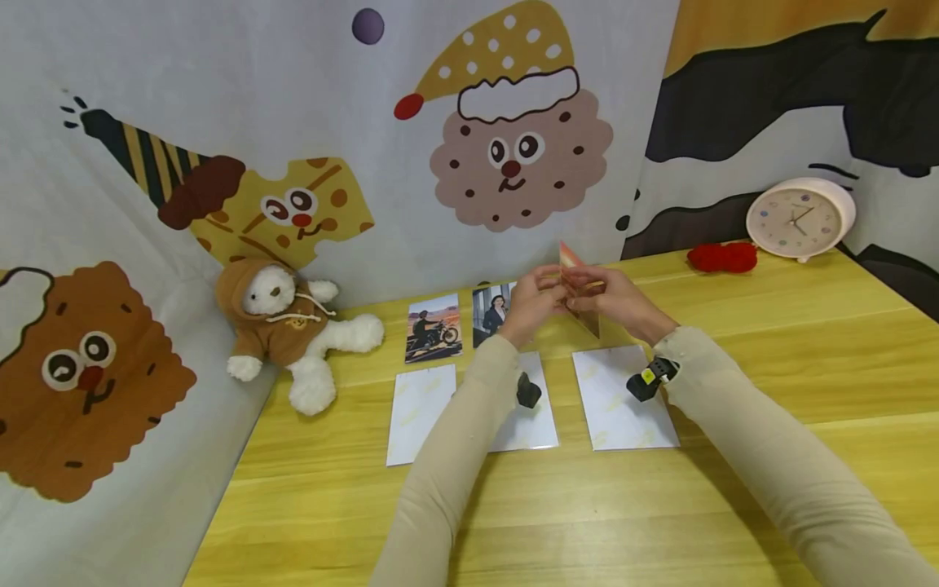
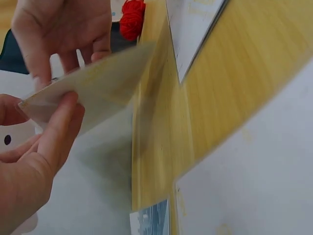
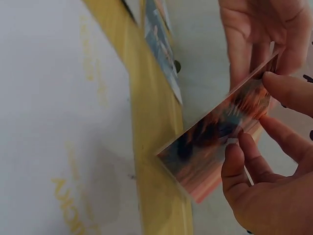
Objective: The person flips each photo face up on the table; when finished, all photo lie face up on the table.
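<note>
Above the far part of the table, both hands hold a glossy photo print (image 3: pixel 195 154), tilted up on edge. Its picture side has orange and dark tones; its pale back (image 2: pixel 105 81) faces the left wrist camera. My left hand (image 1: pixel 530 306) pinches it from the left, a finger pressed against the back. The right hand (image 1: pixel 619 298) grips it from the other side, fingers curled at the picture face. Below lie face-down white prints (image 1: pixel 623 399) with faint yellow lettering. A motorcycle photo (image 1: pixel 433 328) and a photo of a suited person (image 1: pixel 490 314) lie face up.
A plush bear (image 1: pixel 286 326) in a brown hoodie sits at the table's left edge. At the back right stand a round pink clock (image 1: pixel 795 218) and a fuzzy red item (image 1: pixel 722 258). A cartoon-printed curtain (image 1: pixel 308 73) hangs behind the wooden table (image 1: pixel 587 514).
</note>
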`<state>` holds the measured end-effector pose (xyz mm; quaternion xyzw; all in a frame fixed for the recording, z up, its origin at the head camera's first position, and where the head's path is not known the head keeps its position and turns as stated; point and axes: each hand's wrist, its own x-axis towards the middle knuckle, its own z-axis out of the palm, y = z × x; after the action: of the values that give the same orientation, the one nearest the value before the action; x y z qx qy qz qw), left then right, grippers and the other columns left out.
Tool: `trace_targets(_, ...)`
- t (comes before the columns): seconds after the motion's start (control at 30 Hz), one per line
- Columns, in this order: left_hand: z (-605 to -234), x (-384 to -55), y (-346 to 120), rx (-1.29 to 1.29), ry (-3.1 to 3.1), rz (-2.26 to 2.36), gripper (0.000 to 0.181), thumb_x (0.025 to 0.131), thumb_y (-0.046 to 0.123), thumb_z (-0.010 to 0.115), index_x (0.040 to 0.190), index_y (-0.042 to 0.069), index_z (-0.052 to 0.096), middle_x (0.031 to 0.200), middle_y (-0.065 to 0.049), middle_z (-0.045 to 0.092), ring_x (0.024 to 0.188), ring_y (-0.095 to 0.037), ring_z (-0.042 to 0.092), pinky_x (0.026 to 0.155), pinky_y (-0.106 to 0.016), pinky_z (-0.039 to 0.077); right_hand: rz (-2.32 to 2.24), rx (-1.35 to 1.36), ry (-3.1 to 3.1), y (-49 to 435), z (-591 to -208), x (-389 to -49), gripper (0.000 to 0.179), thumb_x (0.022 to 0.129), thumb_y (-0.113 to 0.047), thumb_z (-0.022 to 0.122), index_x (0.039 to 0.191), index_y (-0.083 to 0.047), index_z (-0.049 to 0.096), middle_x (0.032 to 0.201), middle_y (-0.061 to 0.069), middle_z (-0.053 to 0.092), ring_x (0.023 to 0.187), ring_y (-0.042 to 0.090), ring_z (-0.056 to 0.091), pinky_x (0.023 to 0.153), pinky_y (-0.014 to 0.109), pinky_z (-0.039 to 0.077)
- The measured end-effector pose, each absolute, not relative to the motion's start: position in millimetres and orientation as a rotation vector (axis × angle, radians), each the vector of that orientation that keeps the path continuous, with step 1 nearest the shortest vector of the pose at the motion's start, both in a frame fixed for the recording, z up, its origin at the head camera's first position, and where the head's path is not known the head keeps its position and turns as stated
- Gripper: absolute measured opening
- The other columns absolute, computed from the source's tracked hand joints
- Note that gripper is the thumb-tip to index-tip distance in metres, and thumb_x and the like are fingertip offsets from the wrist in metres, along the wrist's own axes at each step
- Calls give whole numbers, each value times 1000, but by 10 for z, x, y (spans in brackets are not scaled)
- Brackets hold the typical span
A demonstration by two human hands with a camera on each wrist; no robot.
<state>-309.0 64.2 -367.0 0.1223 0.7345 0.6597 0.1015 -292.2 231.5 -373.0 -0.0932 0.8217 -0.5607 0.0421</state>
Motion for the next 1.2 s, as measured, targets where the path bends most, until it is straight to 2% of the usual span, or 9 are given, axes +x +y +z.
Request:
trace_targets(0.13,-3666,-3084,568,379,2199,1905,47,99,2,56,145,12,52,137,-16,62,111,-27,69,90,-36,60,-1574,-199,2612,2343,-3756,-2931,62,93,-16,72,150,-9,47,140,21,54,118,32,53,90,28,50)
trace_targets(0.23,-3660,-3082,508,378,2238,1867,51,98,-1,55,146,15,51,140,-14,58,102,-19,66,91,-35,59,-1482,-160,2683,2391,-3758,-2930,62,92,-15,72,149,-9,48,141,21,53,124,36,49,101,46,47)
trace_targets(0.43,-3683,-3106,415,352,2257,1873,55,94,-5,53,144,18,52,143,-9,53,75,-11,50,63,-30,44,-1419,-122,2738,2500,-3738,-2929,65,92,-11,71,151,-9,45,153,24,43,136,43,39,114,62,34)
trace_targets(0.57,-3716,-3129,383,310,2218,1923,54,95,-3,52,143,21,52,144,-8,52,59,-12,39,59,-34,37,-1461,-95,2695,2565,-3756,-2939,69,93,-11,70,155,-13,40,151,25,42,131,43,45,108,58,44)
trace_targets(0.67,-3750,-3155,381,275,2220,1914,54,95,-4,52,144,20,51,144,-8,51,57,-12,38,63,-41,37,-1479,-108,2685,2584,-3771,-2949,70,93,-10,70,156,-15,38,139,24,51,118,37,53,94,44,53)
trace_targets(0.77,-3759,-3172,409,263,2292,1815,56,94,-6,55,144,17,52,137,-8,56,65,-11,45,65,-38,41,-1412,-109,2743,2600,-3773,-2960,69,93,-10,70,155,-14,39,124,23,57,104,32,55,78,31,53)
trace_targets(0.87,-3738,-3177,450,257,2410,1639,56,89,-8,63,140,15,58,122,-9,62,73,-12,49,64,-30,44,-1300,-97,2806,2625,-3767,-2975,69,92,-11,72,154,-12,41,113,21,58,92,29,54,67,27,48)
trace_targets(1.0,-3691,-3166,505,240,2549,1405,52,82,-7,74,130,11,66,113,-8,68,86,-16,58,66,-28,50,-1165,-113,2827,2652,-3755,-3007,71,88,-7,74,152,-8,43,101,20,61,81,26,54,61,29,46)
trace_targets(1.2,-3744,-3220,583,301,2776,1030,43,76,1,80,118,8,72,119,-7,72,106,-23,65,81,-35,59,-983,-144,2844,2657,-3741,-3092,69,85,-6,76,147,-3,46,99,19,64,79,24,56,61,27,47)
